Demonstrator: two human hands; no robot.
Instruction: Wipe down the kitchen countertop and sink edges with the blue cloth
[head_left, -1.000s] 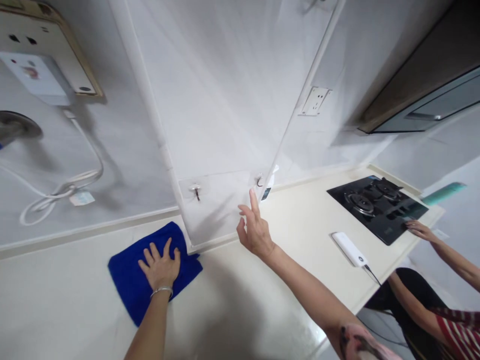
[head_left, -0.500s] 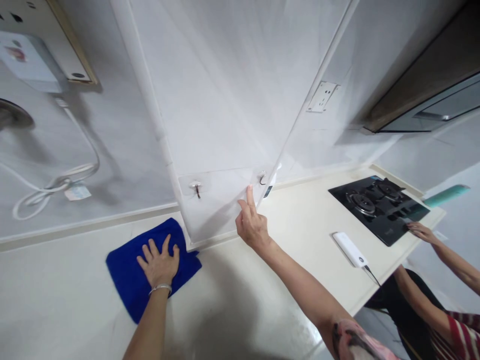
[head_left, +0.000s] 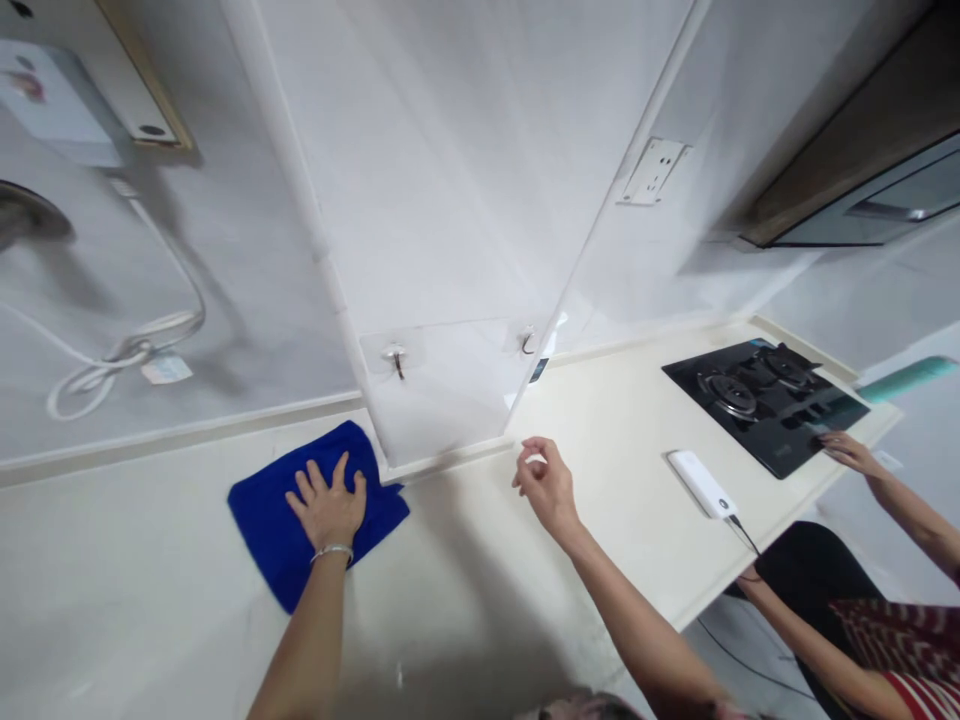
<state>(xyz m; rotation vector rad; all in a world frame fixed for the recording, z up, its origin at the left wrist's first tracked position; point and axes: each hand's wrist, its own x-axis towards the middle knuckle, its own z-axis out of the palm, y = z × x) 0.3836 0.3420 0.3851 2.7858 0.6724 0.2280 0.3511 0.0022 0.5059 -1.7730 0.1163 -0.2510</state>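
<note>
head | left hand (head_left: 328, 512): fingers spread flat on blue cloth (head_left: 262, 505) | cloth: on countertop (head_left: 112, 560), by its back edge, at pillar's (head_left: 457, 390) left corner | right hand (head_left: 549, 488): fingers curled, whether closed cannot tell | progress, judged: cloth laid out, not put away; remainder unclear

A pale cream bench (head_left: 615, 440) bears, left to right, a spread blue cloth (head_left: 271, 512), a white device (head_left: 701, 484) with a black cable (head_left: 744, 535), and a black two-burner hob (head_left: 766, 402).
</note>
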